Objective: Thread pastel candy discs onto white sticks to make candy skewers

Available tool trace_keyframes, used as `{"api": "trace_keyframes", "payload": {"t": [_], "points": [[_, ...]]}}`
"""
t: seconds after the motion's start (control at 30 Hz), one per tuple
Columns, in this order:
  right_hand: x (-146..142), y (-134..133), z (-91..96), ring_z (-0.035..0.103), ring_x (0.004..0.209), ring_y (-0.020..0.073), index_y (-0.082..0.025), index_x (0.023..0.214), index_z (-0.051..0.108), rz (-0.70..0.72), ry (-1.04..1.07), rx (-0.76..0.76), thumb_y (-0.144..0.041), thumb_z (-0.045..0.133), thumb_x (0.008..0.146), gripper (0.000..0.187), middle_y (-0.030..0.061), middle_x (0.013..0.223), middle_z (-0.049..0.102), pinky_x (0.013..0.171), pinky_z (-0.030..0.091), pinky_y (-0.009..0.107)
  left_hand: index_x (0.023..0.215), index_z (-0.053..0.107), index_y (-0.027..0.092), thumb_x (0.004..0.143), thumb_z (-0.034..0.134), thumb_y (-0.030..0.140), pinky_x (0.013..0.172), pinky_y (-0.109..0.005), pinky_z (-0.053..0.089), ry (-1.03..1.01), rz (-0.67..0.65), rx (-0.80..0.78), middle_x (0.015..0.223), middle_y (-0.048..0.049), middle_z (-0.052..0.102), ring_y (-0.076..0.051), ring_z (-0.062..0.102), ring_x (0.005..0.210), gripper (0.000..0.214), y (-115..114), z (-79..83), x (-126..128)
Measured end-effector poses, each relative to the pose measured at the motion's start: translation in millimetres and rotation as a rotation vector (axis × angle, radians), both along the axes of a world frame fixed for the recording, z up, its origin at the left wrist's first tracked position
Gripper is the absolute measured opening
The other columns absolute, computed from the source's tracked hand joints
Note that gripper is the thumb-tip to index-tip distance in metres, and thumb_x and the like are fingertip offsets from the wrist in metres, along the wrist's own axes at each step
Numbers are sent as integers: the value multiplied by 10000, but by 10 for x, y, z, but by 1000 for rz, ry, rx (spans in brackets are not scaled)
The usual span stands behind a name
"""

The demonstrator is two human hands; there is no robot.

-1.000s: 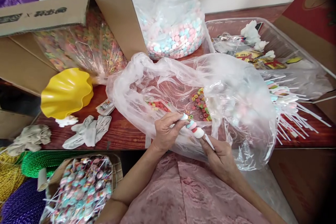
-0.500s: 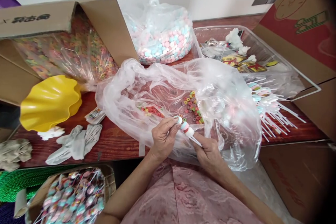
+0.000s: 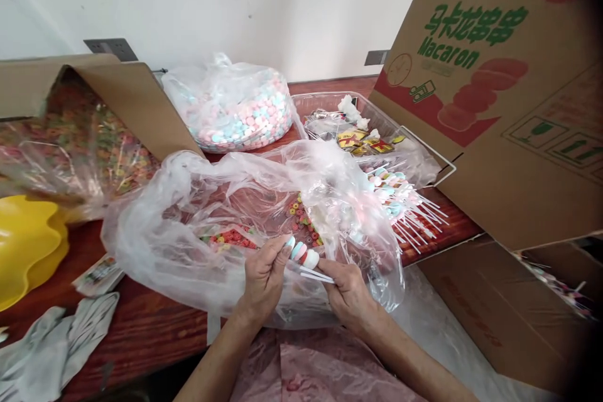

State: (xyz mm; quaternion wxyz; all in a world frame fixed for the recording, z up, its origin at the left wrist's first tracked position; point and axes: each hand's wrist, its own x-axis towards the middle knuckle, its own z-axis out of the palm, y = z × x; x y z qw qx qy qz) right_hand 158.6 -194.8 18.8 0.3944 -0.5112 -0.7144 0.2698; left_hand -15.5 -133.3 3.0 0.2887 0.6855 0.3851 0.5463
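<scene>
Above the front of an open clear plastic bag (image 3: 155, 251), my two hands hold a candy skewer (image 3: 309, 258) between them. Pale blue, white and pink marshmallow pieces with a red ring among them are threaded on it. My left hand (image 3: 264, 273) pinches the end piece, which is pale blue and white. Closed round the white sticks (image 3: 316, 274) at the other end is my right hand (image 3: 351, 292); more than one stick shows there. Inside the bag lie red ring candies (image 3: 233, 237) and a second patch of mixed ring candies (image 3: 304, 223).
Finished-looking skewers (image 3: 396, 195) lie piled at the bag's right. Behind are a bag of marshmallows (image 3: 249, 113) and a clear bin (image 3: 325, 100) of wrappers. A tall carton (image 3: 471, 107) stands right; yellow bowls (image 3: 28, 245) and grey gloves (image 3: 61, 339) are left.
The view has turned to the right, so more of the tall carton shows and the box of skewers at lower left is gone from sight. Both hands still hold the candy skewer.
</scene>
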Motion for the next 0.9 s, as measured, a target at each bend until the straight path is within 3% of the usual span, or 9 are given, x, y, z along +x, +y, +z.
{"api": "trace_keyframes", "payload": {"t": [0.1, 0.2, 0.3, 0.43, 0.53, 0.63, 0.73, 0.8, 0.9], "points": [[265, -9, 240, 621, 655, 139, -205, 1052, 716, -95, -66, 67, -122, 409, 912, 347, 17, 787, 699, 646, 473, 228, 1301, 639, 239, 958, 555, 286, 854, -346, 635, -101, -74, -121, 1163, -89, 743, -205, 741, 986, 357, -46, 18, 49], [794, 48, 572, 596, 592, 145, -164, 934, 723, -397, -263, 237, -232, 519, 903, 217, 33, 735, 685, 576, 434, 231, 1514, 365, 307, 976, 528, 297, 814, -363, 646, -203, -113, -187, 1295, -103, 679, -196, 735, 1008, 562, -54, 75, 6], [1289, 248, 840, 621, 655, 184, -151, 880, 719, -672, -664, 194, -170, 463, 857, 258, 75, 743, 688, 601, 409, 260, 1421, 502, 276, 942, 587, 273, 838, -342, 640, -129, -32, -167, 1197, -73, 727, -182, 739, 982, 486, -22, 97, -69], [1459, 694, 934, 685, 867, 236, -157, 1046, 715, -643, -1082, -188, -127, 432, 877, 331, 135, 966, 735, 689, 438, 277, 1206, 674, 209, 909, 617, 224, 827, -296, 634, 55, -40, -50, 1018, -54, 778, -173, 755, 887, 302, -59, 37, -35], [1379, 910, 854, 701, 884, 248, -115, 1076, 706, -616, -1130, -314, -115, 419, 900, 337, 182, 962, 728, 728, 469, 293, 1190, 680, 215, 888, 629, 170, 792, -247, 629, 136, -68, 83, 973, -42, 787, -159, 761, 833, 310, -158, 19, 18], [1334, 828, 795, 710, 868, 260, -100, 1060, 705, -589, -1135, -359, -77, 414, 886, 340, 190, 949, 724, 713, 484, 312, 1175, 685, 229, 885, 629, 156, 811, -244, 624, 210, -34, 135, 997, -40, 786, -162, 765, 844, 304, -244, 55, -81], [1392, 539, 870, 705, 878, 250, -183, 1177, 681, -602, -1118, -312, -86, 414, 903, 394, 150, 1050, 720, 663, 469, 305, 1144, 700, 254, 876, 639, 169, 798, -257, 635, 273, 30, 173, 1005, -26, 786, -176, 766, 846, 288, -277, 103, -337], [1487, 396, 1002, 695, 871, 234, -243, 1254, 658, -713, -1082, -144, -148, 451, 929, 397, 133, 1116, 707, 618, 431, 299, 1136, 707, 279, 871, 641, 178, 760, -262, 646, 292, 70, 219, 972, -6, 789, -183, 768, 819, 291, -265, 122, -513], [1661, 516, 1274, 676, 786, 208, -239, 1264, 663, -827, -1067, 52, -178, 508, 935, 369, 135, 1047, 719, 588, 356, 311, 1128, 712, 308, 862, 653, 187, 735, -270, 655, 292, 98, 274, 926, 19, 790, -181, 765, 770, 298, -243, 116, -624]]}}
